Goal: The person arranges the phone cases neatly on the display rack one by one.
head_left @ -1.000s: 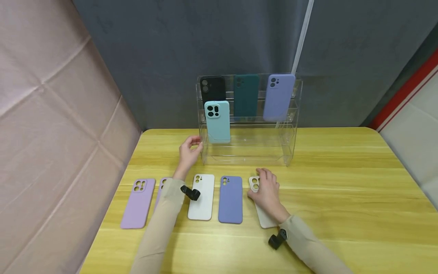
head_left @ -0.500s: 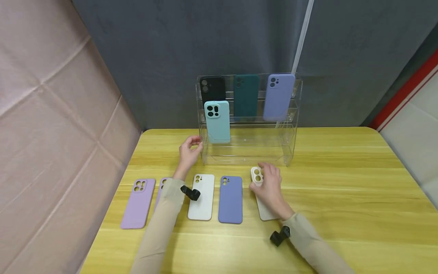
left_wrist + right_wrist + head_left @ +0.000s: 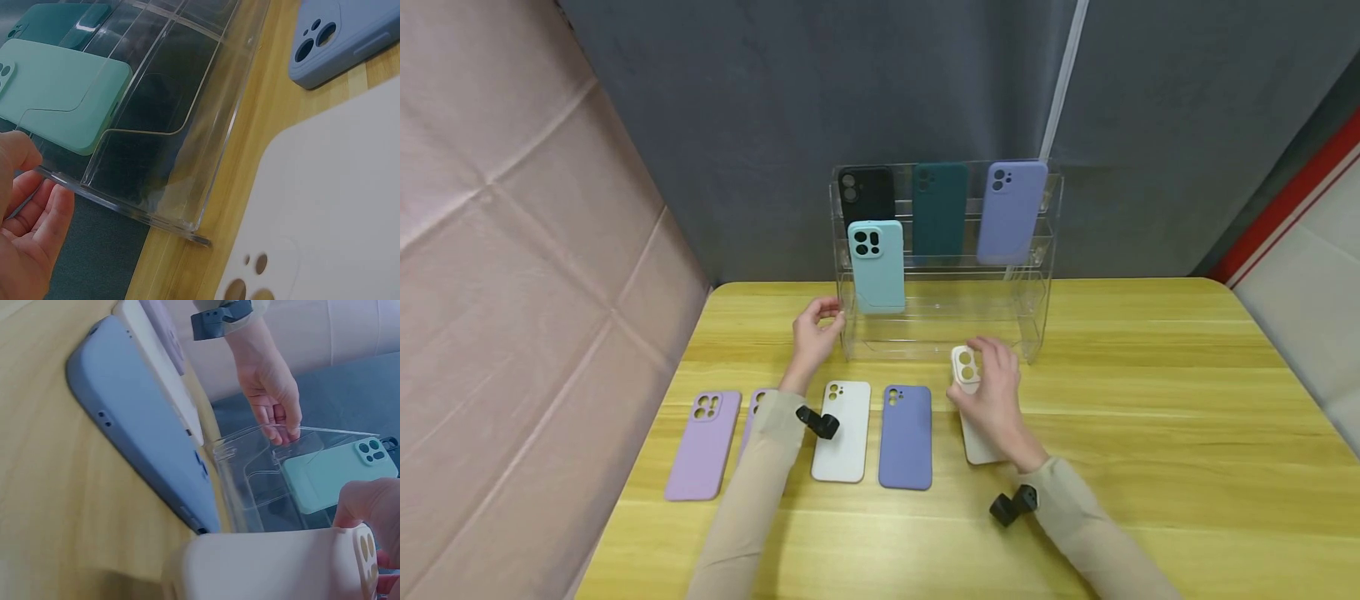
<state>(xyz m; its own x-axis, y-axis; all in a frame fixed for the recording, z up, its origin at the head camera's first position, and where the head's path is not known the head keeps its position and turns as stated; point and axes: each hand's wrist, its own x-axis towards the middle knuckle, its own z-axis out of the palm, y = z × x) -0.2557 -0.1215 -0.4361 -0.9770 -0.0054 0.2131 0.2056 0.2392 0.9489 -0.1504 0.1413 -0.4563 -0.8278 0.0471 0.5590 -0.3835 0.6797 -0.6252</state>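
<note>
In the head view my right hand (image 3: 995, 398) grips a cream phone case (image 3: 981, 442) by its long edges, near the camera cutouts. The right wrist view has that case (image 3: 269, 565) large at the bottom, raised off the wood. My left hand (image 3: 816, 335) pinches the left side panel of a clear acrylic display stand (image 3: 951, 335); in the left wrist view the thumb and fingertips (image 3: 61, 201) meet at the panel's edge. A light turquoise phone case (image 3: 882, 271) leans in the stand's middle tier. Behind it on the top tier are black (image 3: 867, 190), dark green (image 3: 938, 208) and lavender (image 3: 1012, 212) cases.
Left of the cream case, a row lies flat on the wooden table (image 3: 1150, 400): a blue-violet case (image 3: 905, 437), a white case (image 3: 847, 437), a purple case (image 3: 758, 402) partly under my left sleeve, and a lilac case (image 3: 702, 450). A grey curtain (image 3: 737, 150) hangs behind.
My right hand has lifted the cream case off the table and carried it forward toward the stand. The left hand stays at the stand's side.
</note>
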